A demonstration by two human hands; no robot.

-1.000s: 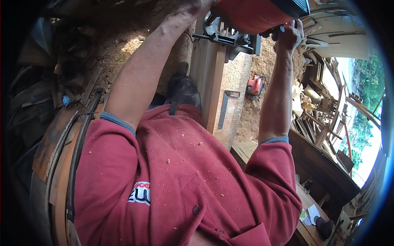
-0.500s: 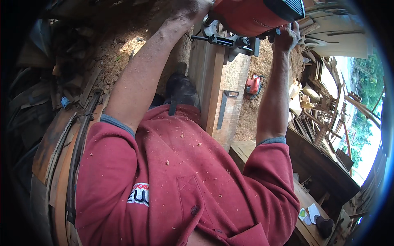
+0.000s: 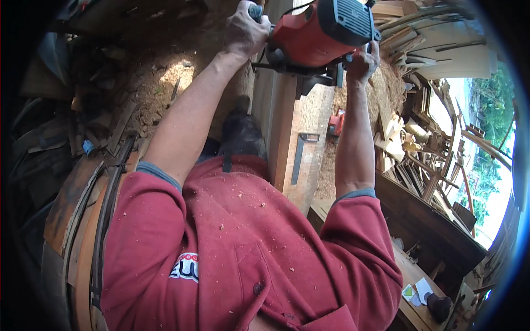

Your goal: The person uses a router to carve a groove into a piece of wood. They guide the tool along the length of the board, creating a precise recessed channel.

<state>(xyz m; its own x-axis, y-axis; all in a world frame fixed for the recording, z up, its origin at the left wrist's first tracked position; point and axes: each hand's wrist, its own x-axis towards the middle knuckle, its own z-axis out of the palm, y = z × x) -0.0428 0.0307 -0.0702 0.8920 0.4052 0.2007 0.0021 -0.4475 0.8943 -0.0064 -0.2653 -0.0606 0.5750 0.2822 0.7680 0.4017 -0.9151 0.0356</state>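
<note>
A red plunge router (image 3: pixel 301 41) with a black vented cap sits on a long wooden beam (image 3: pixel 284 118) at the top of the view. My left hand (image 3: pixel 245 33) is closed round its left handle, whose dark knob shows above the fingers. On the other side my right hand (image 3: pixel 362 62) grips the right handle, partly hidden by the router body. The cutter is out of sight beneath the body. A try square (image 3: pixel 298 157) lies on the pale board (image 3: pixel 317 116) beside the beam, nearer to me than the router.
Right of the board, a small red power tool (image 3: pixel 335 122) rests in sawdust, partly behind my right forearm. Wood offcuts (image 3: pixel 408 176) are heaped farther right. A dark wooden box (image 3: pixel 430 220) stands at lower right. Sawdust and shavings (image 3: pixel 171 83) cover the ground at left.
The router has moved toward me and slightly left, with both hands still on its handles. Its black cap and my whole left hand show more fully now.
</note>
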